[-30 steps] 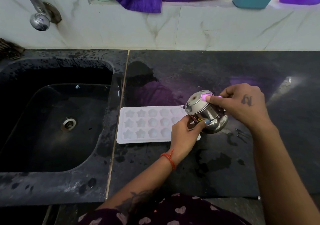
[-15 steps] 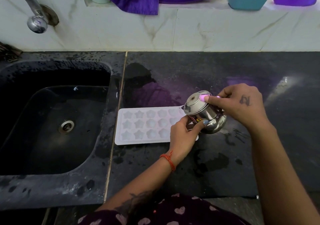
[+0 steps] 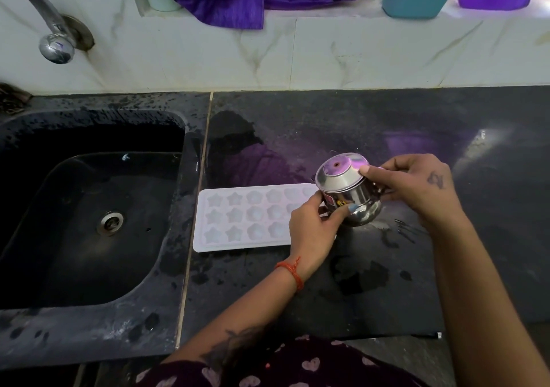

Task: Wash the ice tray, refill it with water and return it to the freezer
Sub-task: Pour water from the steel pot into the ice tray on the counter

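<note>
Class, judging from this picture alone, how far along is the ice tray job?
Washing looks done: the ice tray lies on the wet counter beside the sink. In hand: left hand and right hand tilt a steel pot over it. Left: the freezer.

We reach both forearms up from the lower edge toward 12 o'clock, converging near centre. Our left hand [image 3: 314, 226] curls at about 8 o'clock of the steel pot, thumb pressed to its side, a red thread at the wrist. Our right hand [image 3: 416, 185] grips from 3 o'clock, thumb on the lid, fingers folded behind.
</note>
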Available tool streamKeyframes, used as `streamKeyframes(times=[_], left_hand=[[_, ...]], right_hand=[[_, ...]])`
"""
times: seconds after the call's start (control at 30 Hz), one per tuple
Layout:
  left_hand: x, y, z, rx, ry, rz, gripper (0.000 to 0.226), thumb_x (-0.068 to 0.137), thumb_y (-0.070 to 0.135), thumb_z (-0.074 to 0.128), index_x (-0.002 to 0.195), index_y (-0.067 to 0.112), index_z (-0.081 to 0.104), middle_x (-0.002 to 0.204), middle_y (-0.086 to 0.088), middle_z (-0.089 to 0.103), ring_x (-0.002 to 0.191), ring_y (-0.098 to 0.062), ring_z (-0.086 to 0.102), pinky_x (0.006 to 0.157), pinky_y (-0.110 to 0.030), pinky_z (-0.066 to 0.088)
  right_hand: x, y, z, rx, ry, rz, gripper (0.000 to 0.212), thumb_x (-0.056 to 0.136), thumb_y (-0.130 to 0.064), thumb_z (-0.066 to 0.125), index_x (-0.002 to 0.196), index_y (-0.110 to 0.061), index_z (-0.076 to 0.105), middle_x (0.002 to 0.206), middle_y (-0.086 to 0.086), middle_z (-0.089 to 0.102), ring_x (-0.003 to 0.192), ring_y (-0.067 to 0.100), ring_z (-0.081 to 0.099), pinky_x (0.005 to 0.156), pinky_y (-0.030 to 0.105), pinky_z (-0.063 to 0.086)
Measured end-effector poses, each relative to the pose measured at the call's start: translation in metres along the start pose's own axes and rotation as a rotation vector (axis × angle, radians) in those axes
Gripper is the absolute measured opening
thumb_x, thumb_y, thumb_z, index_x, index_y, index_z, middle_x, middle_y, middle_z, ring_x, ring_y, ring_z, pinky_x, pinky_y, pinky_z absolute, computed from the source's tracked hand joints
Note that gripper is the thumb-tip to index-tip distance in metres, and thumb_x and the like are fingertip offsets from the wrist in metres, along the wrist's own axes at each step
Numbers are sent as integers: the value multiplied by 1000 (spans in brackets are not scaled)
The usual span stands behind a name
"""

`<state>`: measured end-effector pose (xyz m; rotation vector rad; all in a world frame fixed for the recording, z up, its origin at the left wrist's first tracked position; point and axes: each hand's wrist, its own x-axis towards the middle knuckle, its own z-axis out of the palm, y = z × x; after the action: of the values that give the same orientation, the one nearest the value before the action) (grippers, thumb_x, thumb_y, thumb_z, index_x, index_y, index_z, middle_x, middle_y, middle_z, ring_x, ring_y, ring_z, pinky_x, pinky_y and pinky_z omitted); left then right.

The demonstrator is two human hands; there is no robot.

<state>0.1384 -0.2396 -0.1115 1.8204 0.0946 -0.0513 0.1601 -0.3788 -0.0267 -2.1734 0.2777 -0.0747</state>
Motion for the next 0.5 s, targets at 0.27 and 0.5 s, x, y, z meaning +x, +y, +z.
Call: streamKeyframes(times=[0.27,0.5], left_hand=[[3,-3,10,-43,-57,-46,38,81,41,70,109,16,68,102,3,73,95,-8,67,88,-32,54],[1,-4,16,-99,-90,-92,46,76,51,66,107,17,68,96,2,74,88,-13,69,85,-38,55]], right_hand=[[2,-6,-4,-184,53,-81,37,69,-54,71,59,-18,67,61,-1,69,64,15,67,72,41,57],[5,-12,-4,-340,72,-136,43,71,-56,70,62,-14,69,58,3,66,61,15,62,59,23,46]])
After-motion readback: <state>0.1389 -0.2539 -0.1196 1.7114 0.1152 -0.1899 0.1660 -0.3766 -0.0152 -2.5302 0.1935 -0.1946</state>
